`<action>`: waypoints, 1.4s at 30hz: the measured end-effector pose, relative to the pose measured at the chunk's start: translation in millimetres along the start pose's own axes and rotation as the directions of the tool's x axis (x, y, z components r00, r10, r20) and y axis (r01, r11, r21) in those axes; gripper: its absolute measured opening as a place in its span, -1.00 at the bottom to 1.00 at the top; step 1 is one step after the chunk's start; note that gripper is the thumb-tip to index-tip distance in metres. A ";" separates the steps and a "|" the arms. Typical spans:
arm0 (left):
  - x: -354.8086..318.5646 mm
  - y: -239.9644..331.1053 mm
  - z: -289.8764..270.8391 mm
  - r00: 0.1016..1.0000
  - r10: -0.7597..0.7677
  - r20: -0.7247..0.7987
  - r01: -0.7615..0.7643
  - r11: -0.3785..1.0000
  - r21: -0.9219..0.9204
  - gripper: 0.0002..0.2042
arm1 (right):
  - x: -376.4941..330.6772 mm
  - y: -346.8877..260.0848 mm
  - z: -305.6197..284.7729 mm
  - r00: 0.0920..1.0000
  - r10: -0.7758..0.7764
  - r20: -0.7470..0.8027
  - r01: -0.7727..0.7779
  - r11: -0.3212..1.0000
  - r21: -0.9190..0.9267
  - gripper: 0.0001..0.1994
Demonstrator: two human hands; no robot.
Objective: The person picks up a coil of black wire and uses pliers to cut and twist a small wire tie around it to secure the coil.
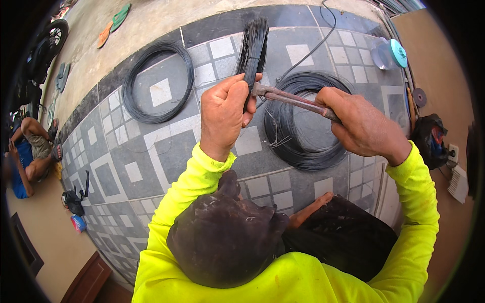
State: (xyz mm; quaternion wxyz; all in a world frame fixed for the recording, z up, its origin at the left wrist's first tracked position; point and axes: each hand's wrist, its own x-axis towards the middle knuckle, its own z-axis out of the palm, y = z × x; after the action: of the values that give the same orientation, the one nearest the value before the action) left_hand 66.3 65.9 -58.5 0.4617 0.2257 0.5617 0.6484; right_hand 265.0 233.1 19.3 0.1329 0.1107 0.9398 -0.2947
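My left hand (222, 115) grips a bundle of thin dark wires (254, 41), whose loose ends fan upward beyond my fist. A binding goes round the bundle a little above my fingers. Closed around the handles of reddish, worn pincers (290, 97), my right hand (361, 123) holds them level, their jaws against the bundle beside my left fingers. Whether the jaws bite on a wire is too small to tell. Under the pincers lies a thick coil of dark wire (298, 157). A thinner wire coil (132, 103) rests on the tiles to the left.
A clear plastic container with a turquoise lid (398, 53) stands at the far right. Nearby are a dark disc (419, 97) and a black plastic bag (427, 141). Sandals (119, 17) lie at the far left edge. Another person (33, 146) sits at the left.
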 end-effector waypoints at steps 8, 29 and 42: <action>-0.3 -12.4 1.4 0.984 0.053 -0.170 -0.056 0.998 -0.017 -0.73 | 5.5 -16.6 53.0 0.955 0.164 0.248 -0.294 0.639 0.710 -0.71; -5.2 -12.3 -17.8 0.969 0.127 -0.213 -0.140 0.989 -0.044 -0.75 | 23.0 -16.1 54.4 0.903 0.027 0.428 -0.402 0.402 0.823 -0.61; -8.6 -20.7 -5.8 0.986 0.014 -0.168 -0.044 0.983 -0.179 -0.74 | -19.5 -7.2 29.4 0.938 -0.070 -0.339 -0.033 0.956 -0.291 -0.43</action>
State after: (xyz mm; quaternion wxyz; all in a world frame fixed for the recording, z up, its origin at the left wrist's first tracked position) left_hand 72.8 54.3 -77.4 0.4224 0.1357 0.5332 0.7203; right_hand 286.7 207.6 5.9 -0.0220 0.1309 0.9826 -0.1298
